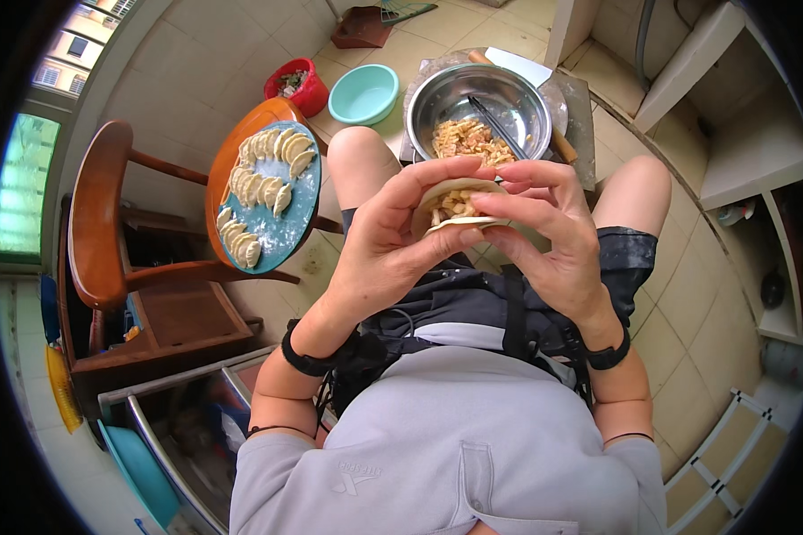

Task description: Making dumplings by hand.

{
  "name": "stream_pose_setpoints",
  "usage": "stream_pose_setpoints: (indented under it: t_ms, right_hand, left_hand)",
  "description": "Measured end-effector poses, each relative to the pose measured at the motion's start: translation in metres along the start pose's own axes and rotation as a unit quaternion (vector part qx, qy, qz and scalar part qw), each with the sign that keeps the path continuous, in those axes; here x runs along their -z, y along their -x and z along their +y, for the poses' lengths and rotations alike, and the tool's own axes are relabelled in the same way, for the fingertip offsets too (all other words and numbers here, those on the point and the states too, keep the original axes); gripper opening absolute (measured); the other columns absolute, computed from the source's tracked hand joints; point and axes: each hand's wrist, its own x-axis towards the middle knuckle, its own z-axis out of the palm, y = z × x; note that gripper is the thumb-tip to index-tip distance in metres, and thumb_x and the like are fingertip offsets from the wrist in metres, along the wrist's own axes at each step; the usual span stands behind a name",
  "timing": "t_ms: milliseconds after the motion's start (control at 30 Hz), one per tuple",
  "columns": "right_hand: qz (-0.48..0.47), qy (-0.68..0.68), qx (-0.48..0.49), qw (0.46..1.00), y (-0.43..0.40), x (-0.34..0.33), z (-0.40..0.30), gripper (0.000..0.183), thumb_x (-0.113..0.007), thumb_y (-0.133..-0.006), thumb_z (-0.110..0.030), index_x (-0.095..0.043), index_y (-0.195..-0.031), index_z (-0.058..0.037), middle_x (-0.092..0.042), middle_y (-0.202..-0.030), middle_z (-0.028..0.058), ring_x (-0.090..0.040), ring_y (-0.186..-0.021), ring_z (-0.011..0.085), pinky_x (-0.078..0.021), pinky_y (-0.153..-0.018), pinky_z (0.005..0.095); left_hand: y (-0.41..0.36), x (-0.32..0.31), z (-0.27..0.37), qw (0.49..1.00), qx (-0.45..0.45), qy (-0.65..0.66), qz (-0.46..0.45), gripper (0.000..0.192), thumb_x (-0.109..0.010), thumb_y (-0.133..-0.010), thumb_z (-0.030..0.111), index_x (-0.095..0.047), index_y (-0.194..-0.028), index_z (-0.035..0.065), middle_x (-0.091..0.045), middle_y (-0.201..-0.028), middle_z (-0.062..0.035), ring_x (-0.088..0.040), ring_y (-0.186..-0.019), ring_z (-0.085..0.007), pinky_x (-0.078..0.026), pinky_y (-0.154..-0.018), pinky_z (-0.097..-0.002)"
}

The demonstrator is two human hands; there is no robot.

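A round dough wrapper (435, 194), folded partway over a chopped filling (454, 206), is held up before me between both hands. My left hand (401, 221) cups its left side, thumb below and fingers along the top. On the right side, my right hand (549, 221) pinches the wrapper's edges, one finger lying at the mouth of the fold. Just beyond my hands stands a steel bowl (539, 100) with more filling (472, 140) and dark chopsticks (495, 124) leaning in it. Rows of folded dumplings (254, 187) lie on a floured teal round tray (284, 231) to my left.
The tray rests on a wooden chair (100, 214). A mint-green basin (365, 93) and a red bucket with scraps (301, 87) stand on the tiled floor. A cleaver (518, 65) and a rolling pin (563, 146) lie by the bowl. Shelves (749, 134) line the right.
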Motion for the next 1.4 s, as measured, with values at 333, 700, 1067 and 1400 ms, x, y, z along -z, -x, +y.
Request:
stream_pose_setpoints:
  t_ms: [333, 700, 1067, 1400]
  right_hand:
    - [0.055, -0.103, -0.070, 0.991, 0.005, -0.006, -0.005, 0.035, -0.072, -0.075, 0.002, -0.062, -0.108, -0.0052, -0.052, -0.111, 0.0078, -0.058, -0.097, 0.0143, -0.0514, -0.081, 0.0277]
    - [0.026, -0.299, -0.255, 0.919, 0.005, 0.002, -0.012, 0.030, -0.065, -0.083, 0.003, -0.055, -0.110, 0.0064, -0.064, -0.102, 0.0107, -0.063, -0.094, 0.0141, -0.0523, -0.086, 0.0265]
    - [0.053, -0.295, -0.178, 0.937, 0.004, -0.003, -0.011, 0.037, -0.068, -0.080, 0.003, -0.054, -0.113, 0.0013, -0.058, -0.109, 0.0109, -0.061, -0.097, 0.0146, -0.0512, -0.087, 0.0268]
    - [0.040, -0.248, -0.163, 0.954, 0.003, -0.002, -0.002, 0.024, -0.068, -0.083, -0.003, -0.057, -0.103, 0.0013, -0.052, -0.107, 0.0064, -0.055, -0.099, 0.0126, -0.0480, -0.087, 0.0265]
  left_hand:
    - [-0.001, 0.004, 0.001, 0.999, -0.036, -0.020, -0.006, 0.052, -0.061, -0.084, -0.005, -0.040, -0.131, -0.0018, -0.051, -0.128, -0.0139, -0.050, -0.119, -0.0189, -0.043, -0.100, -0.0307]
    - [0.001, 0.004, 0.003, 0.997, -0.065, -0.046, -0.021, 0.054, -0.061, -0.083, -0.006, -0.039, -0.132, -0.0011, -0.050, -0.129, -0.0157, -0.048, -0.123, -0.0211, -0.042, -0.101, -0.0323]
    - [0.001, 0.003, 0.005, 0.996, -0.050, -0.059, -0.034, 0.059, -0.060, -0.083, -0.008, -0.034, -0.135, 0.0010, -0.047, -0.133, -0.0156, -0.047, -0.122, -0.0199, -0.042, -0.100, -0.0306]
    - [-0.009, 0.005, 0.013, 0.986, -0.072, -0.142, -0.051, 0.064, -0.069, -0.078, -0.004, -0.031, -0.129, 0.0045, -0.034, -0.142, -0.0194, -0.049, -0.119, -0.0219, -0.048, -0.093, -0.0305]
